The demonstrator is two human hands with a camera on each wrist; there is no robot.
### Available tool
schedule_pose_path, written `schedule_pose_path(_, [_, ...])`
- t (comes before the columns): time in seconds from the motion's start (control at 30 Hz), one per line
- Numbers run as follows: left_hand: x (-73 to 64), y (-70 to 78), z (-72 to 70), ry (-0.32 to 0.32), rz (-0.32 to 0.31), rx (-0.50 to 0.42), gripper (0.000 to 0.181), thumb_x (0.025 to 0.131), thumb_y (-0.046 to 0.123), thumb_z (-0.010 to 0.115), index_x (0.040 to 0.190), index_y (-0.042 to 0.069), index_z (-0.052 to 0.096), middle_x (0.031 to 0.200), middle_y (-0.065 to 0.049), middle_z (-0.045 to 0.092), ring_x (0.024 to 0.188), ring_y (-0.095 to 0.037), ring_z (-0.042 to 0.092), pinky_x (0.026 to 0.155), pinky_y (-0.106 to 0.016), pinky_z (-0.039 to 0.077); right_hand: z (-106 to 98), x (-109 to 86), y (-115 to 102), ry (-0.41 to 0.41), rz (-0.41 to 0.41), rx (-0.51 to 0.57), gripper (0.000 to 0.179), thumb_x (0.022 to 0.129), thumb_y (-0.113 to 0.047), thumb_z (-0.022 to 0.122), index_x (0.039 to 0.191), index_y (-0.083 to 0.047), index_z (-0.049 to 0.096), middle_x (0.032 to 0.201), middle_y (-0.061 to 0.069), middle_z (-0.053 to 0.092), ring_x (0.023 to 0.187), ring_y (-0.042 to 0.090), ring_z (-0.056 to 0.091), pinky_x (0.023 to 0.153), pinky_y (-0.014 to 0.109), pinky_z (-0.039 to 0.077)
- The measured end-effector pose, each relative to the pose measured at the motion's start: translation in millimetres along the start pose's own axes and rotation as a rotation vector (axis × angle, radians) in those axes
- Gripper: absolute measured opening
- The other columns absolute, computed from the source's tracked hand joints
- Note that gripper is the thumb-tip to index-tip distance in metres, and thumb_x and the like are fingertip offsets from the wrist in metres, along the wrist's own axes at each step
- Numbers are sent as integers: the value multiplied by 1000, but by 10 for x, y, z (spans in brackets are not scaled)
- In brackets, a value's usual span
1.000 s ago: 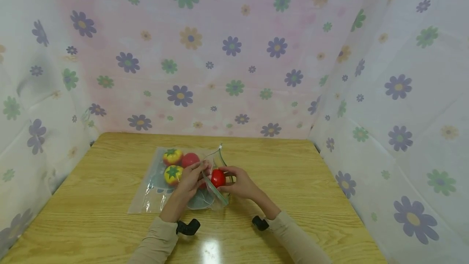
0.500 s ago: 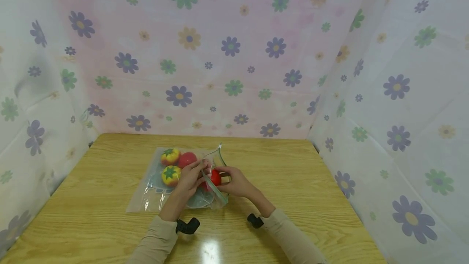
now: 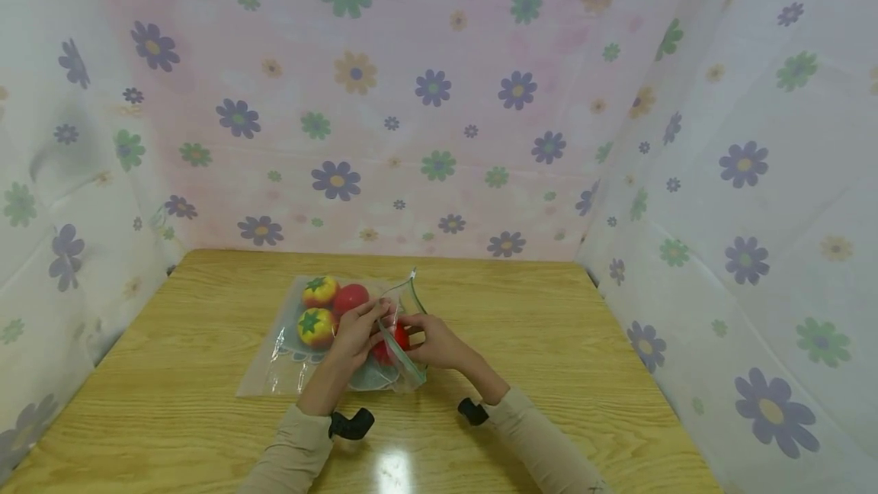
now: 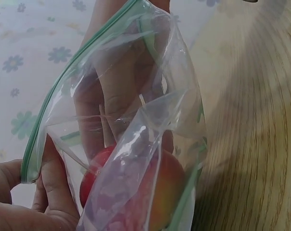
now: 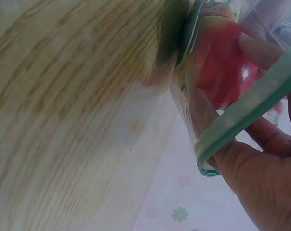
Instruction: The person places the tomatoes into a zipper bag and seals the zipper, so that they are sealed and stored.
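A clear zip bag with a green seal lies on the table, its mouth spread toward the right. My left hand pinches the mouth's edge; in the left wrist view its fingers are at the green zip strip. Reaching into the mouth, my right hand grips a round, shiny red fruit. Through the plastic, the right wrist view shows this fruit between thumb and fingers. Deeper in the bag lie two yellow-red fruits with green leafy tops and another red one.
A wooden table spreads around the bag. Flowered cloth walls enclose it at the back and both sides. A black wrist mount sits on the left wrist, another on the right.
My right hand has moved left with the red fruit, from the bag's mouth to inside it. The front yellow-red fruit has shifted slightly left. The left hand has stayed at the edge.
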State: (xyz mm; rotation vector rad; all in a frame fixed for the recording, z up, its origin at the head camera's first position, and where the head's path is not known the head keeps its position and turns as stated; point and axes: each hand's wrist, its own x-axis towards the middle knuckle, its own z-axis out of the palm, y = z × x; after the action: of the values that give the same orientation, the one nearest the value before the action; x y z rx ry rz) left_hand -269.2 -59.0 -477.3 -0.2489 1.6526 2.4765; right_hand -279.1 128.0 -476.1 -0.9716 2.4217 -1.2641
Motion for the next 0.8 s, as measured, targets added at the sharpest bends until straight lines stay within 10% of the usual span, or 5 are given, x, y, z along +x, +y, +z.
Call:
schedule_pose_path(0.47, [-28,-1,-38,3,25,16,31,102,17,64,127,-2,65,91,5,74,77,-7,67,64,-19,54,-66,-43,-16,-24,-4,-6,55,94,-3,71,146,1,52,147,17,54,125,39,59,91,36,58])
schedule_pose_path(0.8, [-50,33,-52,-11,37,54,33,102,16,64,128,-3,64,89,5,73,76,-7,68,63,-19,55,-276,-114,-7,130,-30,99,38,99,-5,64,135,8,59,135,26,60,118,38,62,93,38,58])
